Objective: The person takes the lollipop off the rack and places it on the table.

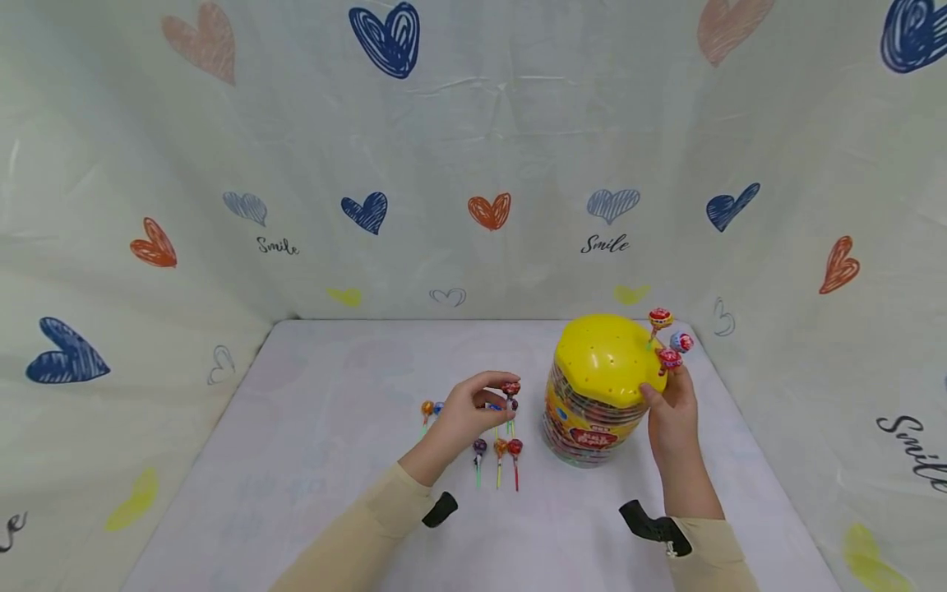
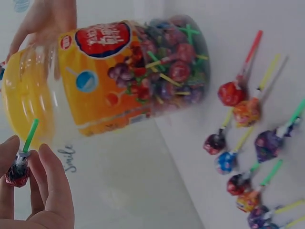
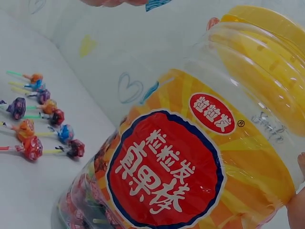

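White tabletop (image 1: 333, 493) under lollipops (image 1: 501, 447); heart-printed sheeting (image 1: 473, 148) behind.

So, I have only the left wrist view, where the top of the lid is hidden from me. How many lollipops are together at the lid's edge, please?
Observer: The head view shows three lollipops, grouped at the right side of the lid, close to the right hand.
Operator: Thank you. And how does the lid's top surface look?
Observer: It is yellow, speckled with small dark marks; I cannot tell whether all are holes.
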`<state>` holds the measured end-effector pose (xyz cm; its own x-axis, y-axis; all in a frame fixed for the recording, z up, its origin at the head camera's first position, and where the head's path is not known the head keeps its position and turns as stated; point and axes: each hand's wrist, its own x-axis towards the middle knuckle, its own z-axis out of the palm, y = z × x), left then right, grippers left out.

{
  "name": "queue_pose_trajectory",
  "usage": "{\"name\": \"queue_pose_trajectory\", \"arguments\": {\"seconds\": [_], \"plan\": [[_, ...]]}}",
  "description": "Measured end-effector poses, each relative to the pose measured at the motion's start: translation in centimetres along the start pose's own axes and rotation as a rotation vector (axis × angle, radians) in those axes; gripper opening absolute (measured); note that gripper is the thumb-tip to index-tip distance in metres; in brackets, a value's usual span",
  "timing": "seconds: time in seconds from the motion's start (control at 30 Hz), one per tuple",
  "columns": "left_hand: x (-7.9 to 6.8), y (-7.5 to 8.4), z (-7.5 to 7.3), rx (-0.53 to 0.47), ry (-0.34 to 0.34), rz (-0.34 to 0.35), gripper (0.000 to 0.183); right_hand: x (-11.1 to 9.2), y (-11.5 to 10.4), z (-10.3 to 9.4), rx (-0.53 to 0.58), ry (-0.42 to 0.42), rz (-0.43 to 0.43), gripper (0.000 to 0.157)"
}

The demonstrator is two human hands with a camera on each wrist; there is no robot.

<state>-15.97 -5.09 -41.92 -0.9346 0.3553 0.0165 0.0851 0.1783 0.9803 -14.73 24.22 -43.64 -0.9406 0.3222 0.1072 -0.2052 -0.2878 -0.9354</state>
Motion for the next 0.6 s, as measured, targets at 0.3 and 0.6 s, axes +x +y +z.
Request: {"name": "queue_pose_trajectory", "arguments": {"seconds": [0.3, 0.6], "plan": [[-1.7, -4.8, -2.6, 0.062, 0.079, -0.068, 0.047, 0.0, 0.1, 0.2, 0.038, 0.036, 0.019, 0.057], [-2.3, -8.5, -3.1, 0.055, 0.130, -0.233, 0.052, -0.1, 0.2, 0.2, 0.055, 0.026, 0.001, 0.055]]}}
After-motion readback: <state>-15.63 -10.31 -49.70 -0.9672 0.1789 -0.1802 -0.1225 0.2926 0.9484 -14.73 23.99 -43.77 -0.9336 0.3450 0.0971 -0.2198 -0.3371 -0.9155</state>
